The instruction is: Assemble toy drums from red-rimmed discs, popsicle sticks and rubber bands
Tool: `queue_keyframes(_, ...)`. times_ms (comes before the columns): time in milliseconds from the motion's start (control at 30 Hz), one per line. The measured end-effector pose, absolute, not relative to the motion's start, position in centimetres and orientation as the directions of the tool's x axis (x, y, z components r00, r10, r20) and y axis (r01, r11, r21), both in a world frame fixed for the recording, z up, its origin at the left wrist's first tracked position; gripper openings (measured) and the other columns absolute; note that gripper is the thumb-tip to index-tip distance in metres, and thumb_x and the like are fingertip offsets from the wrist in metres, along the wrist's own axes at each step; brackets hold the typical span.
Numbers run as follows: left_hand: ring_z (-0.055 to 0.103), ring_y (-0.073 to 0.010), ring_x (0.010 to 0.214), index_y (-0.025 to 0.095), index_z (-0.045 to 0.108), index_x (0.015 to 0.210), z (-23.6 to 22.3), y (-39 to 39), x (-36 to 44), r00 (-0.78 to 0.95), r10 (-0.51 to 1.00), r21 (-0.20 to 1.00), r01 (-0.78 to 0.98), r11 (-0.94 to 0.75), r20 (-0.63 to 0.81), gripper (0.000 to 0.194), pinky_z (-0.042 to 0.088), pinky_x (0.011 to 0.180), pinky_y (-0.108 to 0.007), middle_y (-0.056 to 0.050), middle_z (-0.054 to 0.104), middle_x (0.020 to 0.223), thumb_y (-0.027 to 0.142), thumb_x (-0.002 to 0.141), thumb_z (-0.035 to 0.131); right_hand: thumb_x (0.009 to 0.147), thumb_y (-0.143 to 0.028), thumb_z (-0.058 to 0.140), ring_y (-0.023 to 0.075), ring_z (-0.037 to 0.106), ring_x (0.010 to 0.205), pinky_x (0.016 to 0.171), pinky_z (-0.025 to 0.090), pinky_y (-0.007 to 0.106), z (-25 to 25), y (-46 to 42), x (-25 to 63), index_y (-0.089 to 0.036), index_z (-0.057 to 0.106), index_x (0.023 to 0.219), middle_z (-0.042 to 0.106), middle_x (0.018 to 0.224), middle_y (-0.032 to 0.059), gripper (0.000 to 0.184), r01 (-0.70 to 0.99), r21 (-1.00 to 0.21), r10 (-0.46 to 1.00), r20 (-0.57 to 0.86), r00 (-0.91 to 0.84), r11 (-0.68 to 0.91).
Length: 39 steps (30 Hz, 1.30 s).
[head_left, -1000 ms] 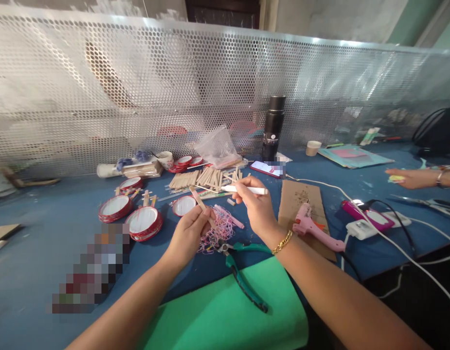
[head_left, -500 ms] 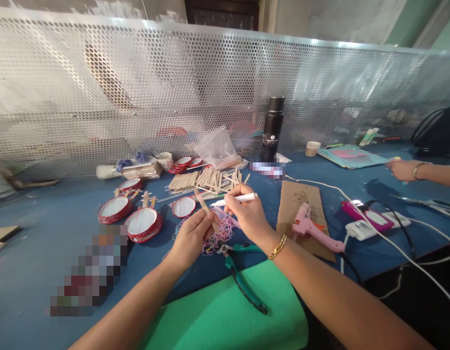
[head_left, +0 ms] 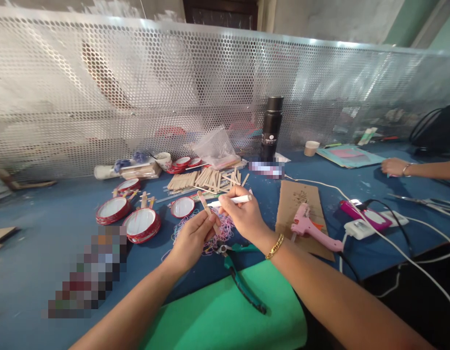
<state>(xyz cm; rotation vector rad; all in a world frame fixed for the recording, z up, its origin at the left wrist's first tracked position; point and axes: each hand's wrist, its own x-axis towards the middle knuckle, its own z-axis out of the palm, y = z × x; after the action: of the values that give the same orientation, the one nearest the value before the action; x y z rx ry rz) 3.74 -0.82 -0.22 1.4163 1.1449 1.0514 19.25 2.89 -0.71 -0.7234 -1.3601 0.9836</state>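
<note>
Pinched in my left hand (head_left: pixel 196 234) is a wooden craft stick (head_left: pixel 204 202), tilted with its upper end free. My right hand (head_left: pixel 243 214) grips a white marker pen (head_left: pixel 236 200), whose tip is close to the stick; whether they touch I cannot tell. Beneath both hands lies a tangle of pink and purple rubber bands (head_left: pixel 225 227). Just beyond is a heap of craft sticks (head_left: pixel 210 179). A small red-rimmed white disc (head_left: pixel 183 207) sits left of the pen tip. Nearer me, green-handled pliers (head_left: pixel 243 287) rest partly on a green sheet (head_left: pixel 225 316).
Red-rimmed drum shapes (head_left: pixel 140 222) stand at left, by a blurred-out patch. A pink glue gun (head_left: pixel 312 228) lies on cardboard (head_left: pixel 286 204) at right, near a white power strip (head_left: pixel 363 228) and cables. Behind are a black bottle (head_left: pixel 272 129) and another person's hand (head_left: pixel 394 166).
My right hand has brought the marker pen left and down to the craft stick. My left hand has barely shifted. The other person's hand has moved towards the coloured sheets.
</note>
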Motion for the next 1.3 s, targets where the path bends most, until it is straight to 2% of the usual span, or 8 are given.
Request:
queue_keyframes(100, 0.031, -0.0109, 0.054, 0.020, 0.059, 0.073, -0.22, -0.80, 3.81, 0.171, 0.984, 0.991, 0.117, -0.066, 0.045, 0.054, 0.023, 0.051, -0.026, 0.006, 0.041, 0.058, 0.072, 0.081, 0.069, 0.093, -0.046, 0.067, 0.0145, 0.061, 0.059, 0.060, 0.048, 0.027, -0.83, 3.10, 19.49, -0.023, 0.058, 0.073, 0.067, 0.063, -0.0010, 0.032, -0.120, -0.878, 0.884, 0.468, -0.014, 0.463)
queue_keyframes(267, 0.032, -0.0110, 0.055, 0.020, 0.058, 0.072, -0.41, -0.82, 3.84, 0.175, 0.984, 0.991, 0.121, -0.064, 0.043, 0.052, 0.024, 0.052, -0.026, 0.005, 0.044, 0.060, 0.070, 0.083, 0.068, 0.093, -0.045, 0.067, 0.0143, 0.062, 0.059, 0.061, 0.049, 0.027, -0.76, 2.91, 19.31, -0.023, 0.057, 0.074, 0.067, 0.064, -0.0014, 0.030, -0.166, -0.892, 0.897, 0.436, -0.067, 0.421)
queue_keyframes(467, 0.032, -0.0111, 0.054, 0.021, 0.059, 0.073, -0.13, -0.95, 3.92, 0.174, 0.984, 0.991, 0.115, -0.069, 0.049, 0.052, 0.023, 0.051, -0.026, 0.006, 0.043, 0.058, 0.071, 0.083, 0.068, 0.093, -0.045, 0.066, 0.0140, 0.060, 0.058, 0.060, 0.048, 0.026, -0.51, 2.83, 19.36, -0.023, 0.057, 0.072, 0.066, 0.062, -0.0017, 0.031, -0.145, -0.886, 0.894, 0.448, -0.015, 0.441)
queue_keyframes(567, 0.032, -0.0109, 0.054, 0.020, 0.058, 0.071, -0.03, -0.99, 3.95, 0.181, 0.983, 0.989, 0.131, -0.066, 0.041, 0.053, 0.023, 0.051, -0.026, 0.006, 0.043, 0.058, 0.071, 0.082, 0.068, 0.092, -0.044, 0.067, 0.0143, 0.061, 0.057, 0.059, 0.048, 0.027, -0.52, 2.81, 19.31, -0.023, 0.057, 0.074, 0.067, 0.062, -0.0016, 0.029, -0.185, -0.889, 0.898, 0.436, -0.062, 0.419)
queue_keyframes(733, 0.033, -0.0112, 0.055, 0.020, 0.060, 0.073, -0.22, -0.91, 3.99, 0.172, 0.984, 0.991, 0.117, -0.070, 0.049, 0.054, 0.025, 0.052, -0.026, 0.005, 0.045, 0.059, 0.073, 0.082, 0.068, 0.092, -0.045, 0.067, 0.0145, 0.062, 0.059, 0.061, 0.049, 0.027, -0.47, 2.81, 19.40, -0.023, 0.056, 0.073, 0.067, 0.063, -0.0013, 0.031, -0.138, -0.889, 0.896, 0.443, -0.019, 0.436)
queue_keyframes(900, 0.032, -0.0107, 0.055, 0.020, 0.058, 0.072, -0.44, -0.85, 3.97, 0.183, 0.982, 0.993, 0.106, -0.058, 0.037, 0.055, 0.024, 0.051, -0.025, 0.005, 0.045, 0.061, 0.073, 0.080, 0.070, 0.092, -0.047, 0.067, 0.0149, 0.063, 0.058, 0.060, 0.049, 0.027, -0.52, 2.82, 19.37, -0.023, 0.056, 0.075, 0.068, 0.063, -0.0011, 0.031, -0.154, -0.890, 0.893, 0.444, -0.072, 0.430)
queue_keyframes(1067, 0.033, -0.0108, 0.055, 0.020, 0.060, 0.073, -0.46, -0.82, 3.96, 0.178, 0.983, 0.992, 0.106, -0.063, 0.044, 0.053, 0.024, 0.051, -0.026, 0.005, 0.045, 0.061, 0.072, 0.081, 0.070, 0.093, -0.046, 0.067, 0.0145, 0.062, 0.059, 0.061, 0.049, 0.027, -0.61, 2.96, 19.38, -0.023, 0.057, 0.074, 0.067, 0.063, -0.0014, 0.031, -0.140, -0.887, 0.894, 0.448, -0.019, 0.441)
queue_keyframes(1300, 0.035, -0.0109, 0.056, 0.019, 0.060, 0.074, -0.72, -0.75, 3.95, 0.196, 0.980, 0.992, 0.110, -0.063, 0.041, 0.053, 0.026, 0.053, -0.026, 0.004, 0.049, 0.064, 0.071, 0.083, 0.068, 0.092, -0.044, 0.067, 0.0141, 0.061, 0.058, 0.061, 0.049, 0.027, -0.42, 2.86, 19.40, -0.023, 0.056, 0.073, 0.067, 0.062, -0.0019, 0.031, -0.155, -0.882, 0.889, 0.456, -0.047, 0.445)
